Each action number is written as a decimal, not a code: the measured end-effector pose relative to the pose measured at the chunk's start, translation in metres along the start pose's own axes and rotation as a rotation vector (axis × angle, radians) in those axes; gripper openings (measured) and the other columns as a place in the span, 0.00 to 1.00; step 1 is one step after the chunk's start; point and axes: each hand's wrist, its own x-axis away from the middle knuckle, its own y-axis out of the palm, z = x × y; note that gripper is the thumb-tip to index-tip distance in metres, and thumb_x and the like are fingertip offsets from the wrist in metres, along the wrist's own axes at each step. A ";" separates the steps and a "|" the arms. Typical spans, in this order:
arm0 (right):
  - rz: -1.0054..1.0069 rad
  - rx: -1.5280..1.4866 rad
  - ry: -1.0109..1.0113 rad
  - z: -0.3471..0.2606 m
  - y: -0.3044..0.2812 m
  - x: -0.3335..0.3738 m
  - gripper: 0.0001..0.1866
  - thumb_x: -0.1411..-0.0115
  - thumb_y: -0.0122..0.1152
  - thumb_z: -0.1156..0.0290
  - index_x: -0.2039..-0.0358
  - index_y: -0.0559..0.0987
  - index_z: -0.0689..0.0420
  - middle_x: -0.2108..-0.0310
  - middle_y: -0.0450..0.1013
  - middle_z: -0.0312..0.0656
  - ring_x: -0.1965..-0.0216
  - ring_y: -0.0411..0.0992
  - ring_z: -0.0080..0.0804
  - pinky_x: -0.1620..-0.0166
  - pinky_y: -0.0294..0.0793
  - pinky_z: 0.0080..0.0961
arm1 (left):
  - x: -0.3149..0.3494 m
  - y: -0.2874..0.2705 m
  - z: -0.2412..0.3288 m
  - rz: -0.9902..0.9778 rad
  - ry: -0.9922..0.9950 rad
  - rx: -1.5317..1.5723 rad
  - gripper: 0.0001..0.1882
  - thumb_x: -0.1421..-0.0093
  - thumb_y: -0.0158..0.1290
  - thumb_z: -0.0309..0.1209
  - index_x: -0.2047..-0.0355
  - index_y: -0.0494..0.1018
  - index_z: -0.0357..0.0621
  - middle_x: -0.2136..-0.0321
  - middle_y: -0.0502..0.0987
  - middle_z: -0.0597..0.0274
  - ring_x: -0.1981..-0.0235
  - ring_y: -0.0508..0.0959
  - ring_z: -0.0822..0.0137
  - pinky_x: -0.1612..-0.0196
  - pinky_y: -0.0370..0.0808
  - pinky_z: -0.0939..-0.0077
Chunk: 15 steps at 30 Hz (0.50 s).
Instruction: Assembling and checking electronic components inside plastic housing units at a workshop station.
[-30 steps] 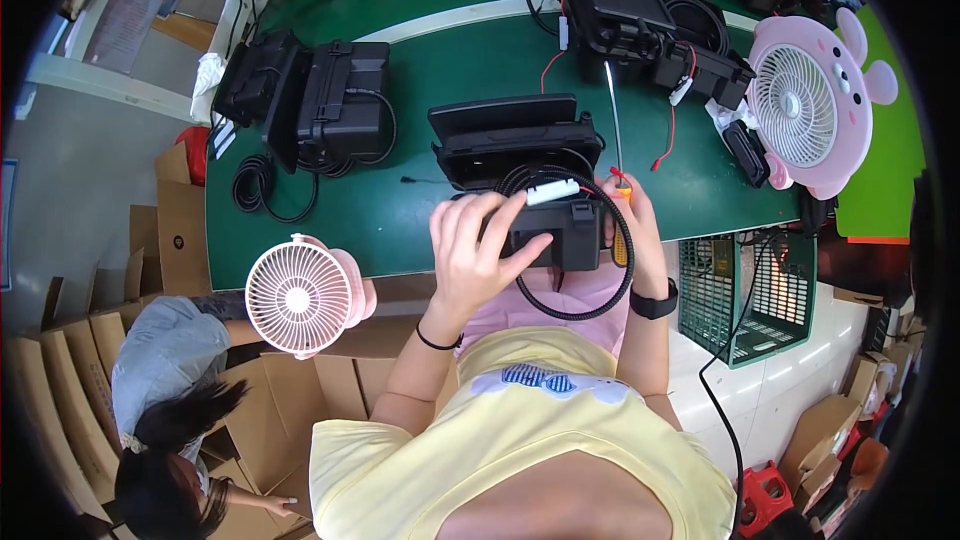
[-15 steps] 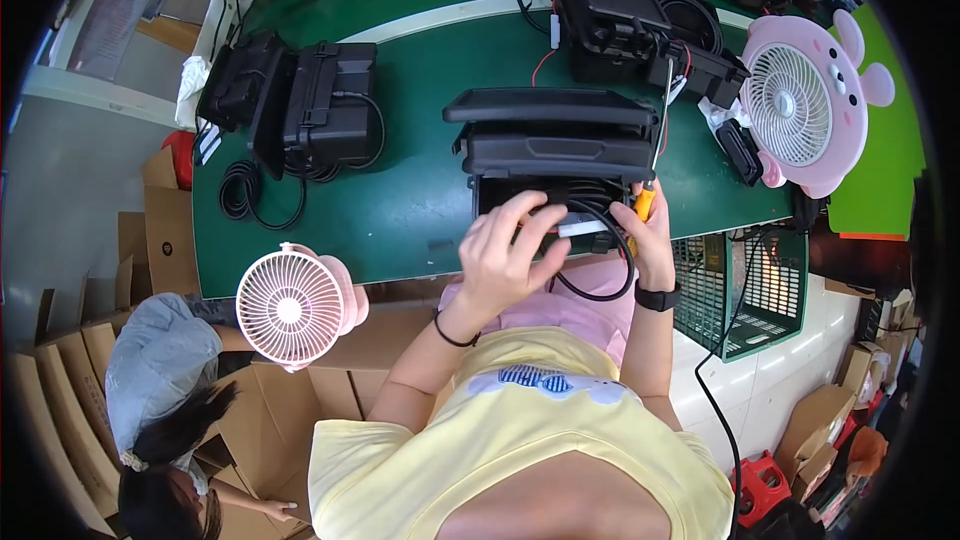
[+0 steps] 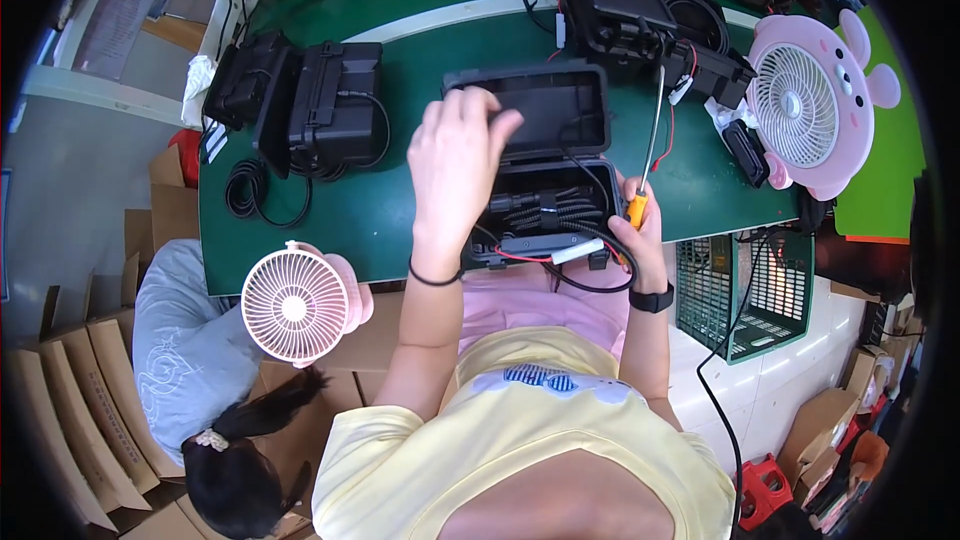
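A black plastic case (image 3: 515, 162) lies at the table's near edge with its lid (image 3: 550, 105) tilted back. Inside it are a coiled black cable (image 3: 570, 210) and a grey strip; a red wire and a white connector (image 3: 578, 251) lie along the near side. My left hand (image 3: 455, 155) is raised over the lid's left part, thumb apart from the bent fingers; whether it touches the lid I cannot tell. In my right hand (image 3: 643, 235), beside the case's right wall, is a screwdriver (image 3: 637, 208) with a yellow handle, its shaft pointing away from me.
Other black cases (image 3: 335, 105) with cables stand at the left, and another black case (image 3: 615, 0) lies beyond mine. A small pink fan (image 3: 293, 308) is at the near left, a larger pink fan (image 3: 795, 105) at the right. A person (image 3: 190, 340) bends over cardboard boxes (image 3: 75, 420).
The case has turned so that its inside shows, and its lid has swung back. My left hand has moved up and left, from the cable to the lid. The person has shifted.
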 end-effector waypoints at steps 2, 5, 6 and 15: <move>0.023 -0.041 0.024 0.005 -0.004 0.003 0.22 0.52 0.66 0.73 0.61 0.63 0.51 0.44 0.65 0.48 0.59 0.62 0.17 0.55 0.61 0.14 | 0.007 0.000 0.005 -0.117 0.200 0.217 0.19 0.46 0.62 0.40 0.58 0.75 0.42 0.59 0.78 0.51 0.55 0.76 0.48 0.52 0.72 0.58; 0.011 -0.039 -0.022 0.007 -0.004 0.002 0.22 0.51 0.68 0.74 0.63 0.62 0.49 0.36 0.62 0.57 0.71 0.59 0.07 0.68 0.58 0.05 | 0.038 0.003 0.020 -0.358 0.377 0.420 0.28 0.50 0.65 0.46 0.51 0.75 0.49 0.54 0.76 0.56 0.48 0.74 0.52 0.48 0.71 0.57; 0.000 -0.035 -0.048 0.008 -0.004 0.001 0.22 0.51 0.67 0.74 0.63 0.62 0.49 0.36 0.62 0.57 0.72 0.58 0.06 0.69 0.58 0.05 | 0.044 0.002 0.020 -0.365 0.367 0.391 0.27 0.50 0.65 0.46 0.51 0.75 0.51 0.54 0.77 0.59 0.50 0.75 0.54 0.49 0.72 0.59; 0.092 -0.018 -0.121 0.011 0.000 0.010 0.21 0.50 0.64 0.78 0.64 0.60 0.49 0.37 0.63 0.62 0.74 0.57 0.04 0.69 0.60 0.04 | 0.064 -0.031 -0.003 -0.174 0.423 0.371 0.20 0.54 0.65 0.32 0.58 0.80 0.52 0.58 0.80 0.61 0.61 0.81 0.59 0.59 0.75 0.66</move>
